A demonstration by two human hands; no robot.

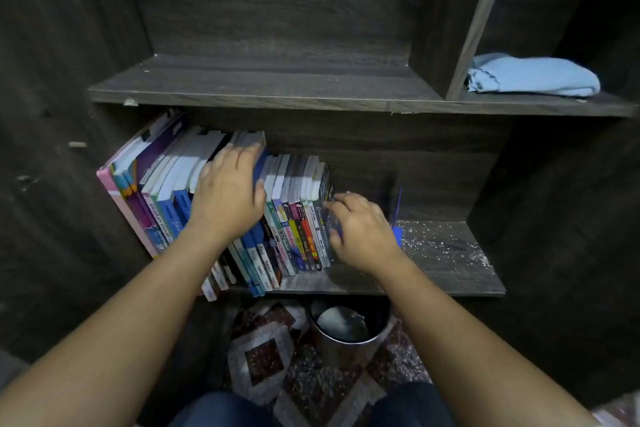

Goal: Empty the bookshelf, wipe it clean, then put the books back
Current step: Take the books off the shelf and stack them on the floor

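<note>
A row of upright books fills the left half of the lower shelf of a dark wooden bookshelf. My left hand lies on top of the middle books, fingers reaching over their upper edges. My right hand is at the right end of the row, its fingers curled against the outermost dark book. The tall books at the left lean to the right. A folded light blue cloth lies on the upper shelf at the right.
The upper shelf board in the middle is bare. White specks litter the right part of the lower shelf. A round metal bin stands on a patterned rug below the shelf. A blue object stands behind my right hand.
</note>
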